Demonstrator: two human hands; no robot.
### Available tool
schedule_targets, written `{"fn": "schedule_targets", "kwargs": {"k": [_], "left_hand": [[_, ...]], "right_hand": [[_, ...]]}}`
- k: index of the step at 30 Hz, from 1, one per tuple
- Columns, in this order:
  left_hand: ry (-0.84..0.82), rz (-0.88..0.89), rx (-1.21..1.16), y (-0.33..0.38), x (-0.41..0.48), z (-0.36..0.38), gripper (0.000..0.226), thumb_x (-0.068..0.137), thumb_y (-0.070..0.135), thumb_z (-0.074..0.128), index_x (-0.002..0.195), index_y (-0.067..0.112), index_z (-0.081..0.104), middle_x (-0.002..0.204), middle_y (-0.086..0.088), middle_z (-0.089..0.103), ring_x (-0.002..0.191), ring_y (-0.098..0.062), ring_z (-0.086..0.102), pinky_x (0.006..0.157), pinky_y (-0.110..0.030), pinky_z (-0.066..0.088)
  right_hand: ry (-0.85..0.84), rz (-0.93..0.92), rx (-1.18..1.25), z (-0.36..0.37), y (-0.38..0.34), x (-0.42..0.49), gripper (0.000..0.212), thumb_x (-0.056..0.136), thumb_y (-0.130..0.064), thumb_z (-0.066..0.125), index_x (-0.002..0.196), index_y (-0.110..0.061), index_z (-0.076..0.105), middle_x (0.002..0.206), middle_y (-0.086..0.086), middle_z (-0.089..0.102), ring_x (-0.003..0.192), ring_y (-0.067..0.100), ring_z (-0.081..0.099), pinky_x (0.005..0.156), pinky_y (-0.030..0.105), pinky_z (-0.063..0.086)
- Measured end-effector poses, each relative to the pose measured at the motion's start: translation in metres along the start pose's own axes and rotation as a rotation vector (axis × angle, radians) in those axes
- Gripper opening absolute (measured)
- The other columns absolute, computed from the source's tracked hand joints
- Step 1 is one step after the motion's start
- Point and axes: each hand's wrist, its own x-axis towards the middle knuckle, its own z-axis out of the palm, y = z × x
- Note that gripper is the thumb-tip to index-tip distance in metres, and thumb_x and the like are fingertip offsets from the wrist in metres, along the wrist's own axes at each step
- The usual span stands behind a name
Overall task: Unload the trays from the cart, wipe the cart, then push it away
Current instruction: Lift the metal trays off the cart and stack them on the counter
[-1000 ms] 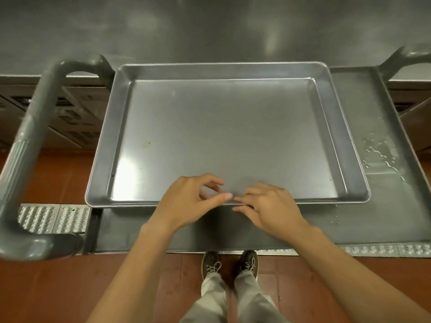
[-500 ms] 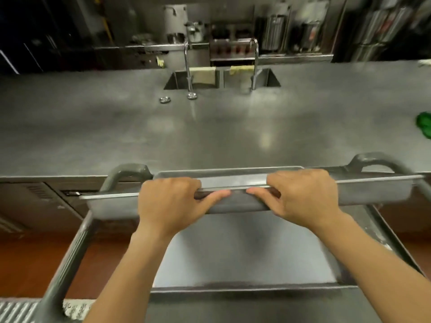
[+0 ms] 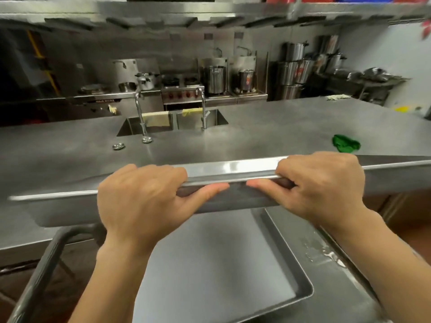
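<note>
I hold a shallow steel tray [image 3: 235,167] by its near rim, lifted level above the cart and over the edge of the steel counter. My left hand [image 3: 142,201] grips the rim left of centre, and my right hand [image 3: 319,183] grips it right of centre, thumbs underneath. Below the lifted tray a second steel tray [image 3: 224,264] lies flat on the grey cart [image 3: 345,297]. The cart's left handle [image 3: 46,264] curves up beside my left forearm.
The wide steel counter [image 3: 256,136] stretches ahead, with a double sink [image 3: 172,122] and two taps set into it. A green cloth [image 3: 346,143] lies on the counter at right. Water drops [image 3: 324,252] sit on the cart's right side. Pots and stoves stand behind.
Both hands took hold of the top tray's near rim and lifted it off the cart toward the counter, uncovering a second tray. My view has risen from the cart to the counter.
</note>
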Motion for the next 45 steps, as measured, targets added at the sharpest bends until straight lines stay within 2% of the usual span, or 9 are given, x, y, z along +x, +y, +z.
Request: {"fn": "schedule_targets", "kwargs": {"k": [2, 4, 8, 12, 16, 25, 32, 39, 45], "left_hand": [[0.002, 0.030, -0.035, 0.026, 0.013, 0.000, 0.075, 0.094, 0.075, 0.055, 0.046, 0.019, 0.042, 0.039, -0.001, 0.043, 0.035, -0.024, 0.038, 0.043, -0.027, 0.024], [0.028, 0.054, -0.052, 0.053, 0.024, 0.001, 0.074, 0.094, 0.075, 0.055, 0.046, 0.020, 0.042, 0.039, -0.002, 0.043, 0.035, -0.024, 0.039, 0.047, -0.025, 0.019], [0.081, 0.103, -0.075, 0.115, 0.045, -0.001, 0.073, 0.096, 0.074, 0.053, 0.046, 0.021, 0.039, 0.040, -0.002, 0.042, 0.040, -0.019, 0.030, 0.053, -0.024, 0.014], [0.064, 0.144, -0.127, 0.203, 0.067, 0.003, 0.074, 0.096, 0.074, 0.052, 0.046, 0.020, 0.046, 0.041, -0.003, 0.047, 0.036, -0.024, 0.042, 0.046, -0.025, 0.022], [0.097, 0.160, -0.146, 0.303, 0.089, 0.011, 0.074, 0.097, 0.074, 0.051, 0.047, 0.021, 0.041, 0.041, -0.002, 0.045, 0.036, -0.023, 0.041, 0.049, -0.024, 0.018], [0.069, 0.145, -0.242, 0.479, 0.144, 0.046, 0.076, 0.096, 0.075, 0.051, 0.046, 0.019, 0.039, 0.040, -0.002, 0.043, 0.036, -0.025, 0.042, 0.042, -0.029, 0.026], [0.089, 0.152, -0.237, 0.555, 0.182, 0.112, 0.076, 0.096, 0.075, 0.051, 0.046, 0.020, 0.035, 0.039, -0.002, 0.039, 0.035, -0.026, 0.041, 0.044, -0.028, 0.023], [0.060, 0.071, -0.223, 0.593, 0.220, 0.215, 0.077, 0.095, 0.076, 0.052, 0.045, 0.020, 0.034, 0.038, 0.000, 0.037, 0.034, -0.023, 0.035, 0.047, -0.025, 0.016], [0.010, 0.070, -0.175, 0.599, 0.253, 0.291, 0.076, 0.095, 0.074, 0.053, 0.044, 0.019, 0.043, 0.039, 0.000, 0.043, 0.034, -0.023, 0.040, 0.043, -0.026, 0.024]], "right_hand": [[-0.001, 0.011, -0.039, -0.025, 0.019, -0.008, 0.061, 0.094, -0.061, 0.061, 0.052, -0.023, 0.040, 0.044, -0.001, 0.047, 0.036, 0.023, 0.042, 0.040, 0.027, 0.027], [-0.020, 0.027, -0.081, -0.047, 0.039, -0.019, 0.061, 0.094, -0.062, 0.061, 0.051, -0.022, 0.042, 0.044, -0.001, 0.048, 0.036, 0.022, 0.042, 0.039, 0.027, 0.028], [-0.034, 0.070, -0.145, -0.092, 0.082, -0.049, 0.060, 0.093, -0.062, 0.062, 0.052, -0.022, 0.044, 0.045, -0.001, 0.050, 0.037, 0.021, 0.043, 0.038, 0.028, 0.028], [-0.040, 0.107, -0.179, -0.145, 0.146, -0.089, 0.059, 0.093, -0.061, 0.062, 0.052, -0.023, 0.042, 0.045, -0.002, 0.050, 0.037, 0.021, 0.043, 0.038, 0.028, 0.029], [-0.055, 0.113, -0.212, -0.197, 0.221, -0.134, 0.056, 0.093, -0.061, 0.062, 0.056, -0.027, 0.039, 0.045, -0.003, 0.049, 0.036, 0.021, 0.043, 0.040, 0.026, 0.027], [-0.088, 0.139, -0.271, -0.265, 0.374, -0.205, 0.059, 0.093, -0.062, 0.063, 0.054, -0.023, 0.041, 0.044, -0.002, 0.047, 0.037, 0.020, 0.040, 0.038, 0.027, 0.030], [-0.072, 0.156, -0.271, -0.241, 0.475, -0.245, 0.061, 0.094, -0.061, 0.061, 0.052, -0.020, 0.043, 0.044, -0.002, 0.045, 0.037, 0.021, 0.040, 0.037, 0.027, 0.030], [-0.132, 0.088, -0.227, -0.164, 0.579, -0.248, 0.062, 0.095, -0.063, 0.058, 0.052, -0.021, 0.044, 0.044, -0.003, 0.047, 0.036, 0.019, 0.040, 0.037, 0.027, 0.030], [-0.125, 0.070, -0.150, -0.086, 0.649, -0.241, 0.061, 0.096, -0.063, 0.057, 0.052, -0.021, 0.048, 0.044, -0.005, 0.048, 0.035, 0.017, 0.042, 0.038, 0.024, 0.028]]}}
